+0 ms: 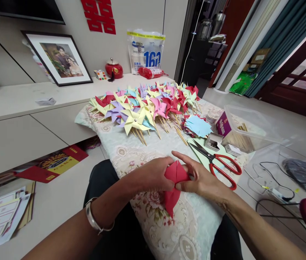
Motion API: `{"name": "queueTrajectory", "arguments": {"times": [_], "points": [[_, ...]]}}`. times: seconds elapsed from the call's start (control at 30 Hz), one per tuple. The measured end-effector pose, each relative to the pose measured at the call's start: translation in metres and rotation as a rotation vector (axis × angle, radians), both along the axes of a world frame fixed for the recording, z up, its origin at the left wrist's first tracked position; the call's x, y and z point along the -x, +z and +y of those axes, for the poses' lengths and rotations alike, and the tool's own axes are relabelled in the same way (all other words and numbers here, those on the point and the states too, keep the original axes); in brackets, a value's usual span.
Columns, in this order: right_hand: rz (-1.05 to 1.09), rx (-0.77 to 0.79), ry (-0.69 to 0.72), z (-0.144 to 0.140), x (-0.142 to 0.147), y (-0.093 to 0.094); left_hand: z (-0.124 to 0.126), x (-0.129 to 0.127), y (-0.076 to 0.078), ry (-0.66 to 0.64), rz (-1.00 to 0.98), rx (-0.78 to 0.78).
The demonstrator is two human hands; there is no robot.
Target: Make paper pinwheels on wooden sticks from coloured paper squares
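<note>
Red paper (175,180), folded into pointed flaps, sits between both hands above the near end of a floral cloth (169,231) that covers the low surface in front of the person. One long red point hangs down from it toward the cloth.

Largest in view is that cloth, pale with pink flower prints, running away from the lap toward a white cabinet (20,119). On the far half of the cloth lies a wide heap of finished pinwheels (147,104) in yellow, purple, pink, red and light blue, their wooden sticks pointing toward the person. To the right of the heap stands a clear plastic box (250,126) with more sticks inside, a purple carton (222,124) leaning against it. Just left of the carton rests a stack of cut paper squares (198,125), light blue on top. Red-handled scissors (218,164) lie nearer, just right of the hands, blades pointing away.

The left hand (153,175), a silver bangle (94,218) on its wrist, pinches the left side of the red paper with fingers curled over it. The right hand (202,178) grips the right side, thumb stretched over the top edge and fingertips pressed to the centre fold. Both hands are close together, clamped on the same piece.
</note>
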State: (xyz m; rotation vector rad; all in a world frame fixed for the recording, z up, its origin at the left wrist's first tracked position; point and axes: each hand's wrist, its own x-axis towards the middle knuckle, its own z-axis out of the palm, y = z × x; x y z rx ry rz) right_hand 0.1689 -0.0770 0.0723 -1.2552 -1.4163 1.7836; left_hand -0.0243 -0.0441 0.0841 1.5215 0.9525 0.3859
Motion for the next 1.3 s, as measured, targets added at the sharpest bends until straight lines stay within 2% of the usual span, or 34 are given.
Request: {"name": "queueTrajectory", "arguments": {"times": [0.13, 0.27, 0.33, 0.43, 0.57, 0.73, 1.03, 1.17, 1.3], "points": [[0.019, 0.014, -0.003, 0.001, 0.004, -0.001, 0.001, 0.0, -0.001, -0.085, 0.125, -0.09], [-0.018, -0.005, -0.021, 0.0, 0.003, -0.002, -0.001, 0.003, -0.009, -0.062, 0.037, -0.028], [0.003, 0.004, -0.059, -0.001, 0.001, -0.003, -0.004, 0.006, -0.016, 0.005, -0.073, 0.105], [0.047, 0.006, -0.139, -0.003, 0.001, -0.003, -0.012, 0.01, -0.025, 0.179, -0.256, 0.319], [0.103, 0.021, -0.224, -0.008, 0.004, 0.002, -0.029, 0.005, -0.03, 0.353, -0.416, 0.423], [0.139, 0.008, -0.229, -0.011, 0.009, 0.004, -0.045, -0.01, -0.032, 0.446, -0.443, 0.431], [0.135, -0.001, -0.305, -0.013, 0.014, 0.003, -0.05, -0.016, -0.03, 0.508, -0.675, 0.533], [0.144, -0.023, -0.289, -0.014, 0.013, -0.001, -0.052, -0.019, -0.032, 0.595, -0.634, 0.542], [0.058, -0.076, -0.247, -0.013, 0.011, -0.006, -0.051, -0.022, -0.038, 0.562, -0.542, 0.467]]}}
